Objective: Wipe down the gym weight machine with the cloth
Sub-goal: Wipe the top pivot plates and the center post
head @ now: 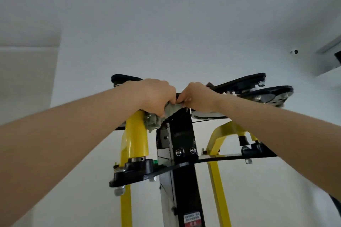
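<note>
I look up along the weight machine (181,140), and both my arms reach to its top. My left hand (154,96) has its fingers curled tight around the cloth (156,119), a grey-green crumpled rag. The cloth is pressed at the top edge of the black centre column, just where the left yellow arm (135,138) of the machine meets it. A loose part of the cloth hangs down below my fist and touches the yellow tube. My right hand (198,96) is just beside the left one, their knuckles almost touching, and its fingertips pinch the upper right end of the same cloth against the black top edge. So both hands are closed on the cloth, none of them is free. Behind my hands I see black flat plates (245,83) with bolts at the top of the machine, one to the left and two to the right. Lower, a black bracket (136,173) holds the foot of the left yellow arm, and a second yellow arm (217,138) goes down at the right side. Near the bottom edge of the column there is a red and white label (191,220), too blurred to read. Behind everything is a white wall (184,33).
</note>
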Tool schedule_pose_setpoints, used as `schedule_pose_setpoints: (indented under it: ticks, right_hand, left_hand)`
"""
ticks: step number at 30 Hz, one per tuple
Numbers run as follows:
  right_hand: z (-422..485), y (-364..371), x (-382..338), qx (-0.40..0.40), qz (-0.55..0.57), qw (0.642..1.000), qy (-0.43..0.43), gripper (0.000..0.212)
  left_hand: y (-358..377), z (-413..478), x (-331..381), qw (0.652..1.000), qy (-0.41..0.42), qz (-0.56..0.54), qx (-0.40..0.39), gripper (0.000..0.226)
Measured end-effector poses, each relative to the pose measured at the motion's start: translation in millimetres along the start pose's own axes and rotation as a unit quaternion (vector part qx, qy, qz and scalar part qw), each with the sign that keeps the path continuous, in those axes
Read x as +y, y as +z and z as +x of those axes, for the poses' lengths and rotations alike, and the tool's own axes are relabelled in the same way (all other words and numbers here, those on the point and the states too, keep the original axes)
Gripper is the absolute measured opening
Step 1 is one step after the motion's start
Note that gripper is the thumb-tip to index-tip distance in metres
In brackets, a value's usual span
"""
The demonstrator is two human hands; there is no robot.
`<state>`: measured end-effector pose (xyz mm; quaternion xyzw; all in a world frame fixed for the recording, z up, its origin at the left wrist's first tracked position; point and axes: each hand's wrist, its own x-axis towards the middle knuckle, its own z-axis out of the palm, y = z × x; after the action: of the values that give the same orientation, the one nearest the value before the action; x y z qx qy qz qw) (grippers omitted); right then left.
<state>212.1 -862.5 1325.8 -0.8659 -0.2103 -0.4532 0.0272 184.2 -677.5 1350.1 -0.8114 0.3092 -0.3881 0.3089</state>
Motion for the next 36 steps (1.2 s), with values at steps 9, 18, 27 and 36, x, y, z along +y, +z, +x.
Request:
schedule_pose_setpoints:
  ticks: [9, 18, 27, 36]
  right_hand:
    - [6, -19, 35, -0.046, -0.056, 0.997, -0.028, 0.031]
    - [-20, -56, 81, -0.082, -0.162, 0.982, 0.052, 0.029]
    - [-59, -100, 90, -0.071, -0.159, 0.981, 0.086, 0.027]
    - [-99, -134, 110, 0.001, -0.093, 0.991, 0.1, 0.028]
  left_hand:
    - [6, 35, 18, 0.995, -0.058, -0.059, -0.055, 0.024]
    - [30, 79, 56, 0.992, -0.063, -0.078, 0.08, 0.009]
    - [47, 117, 76, 0.946, 0.001, -0.25, 0.204, 0.033]
    - [13, 137, 107, 0.9, 0.049, -0.317, 0.296, 0.029]
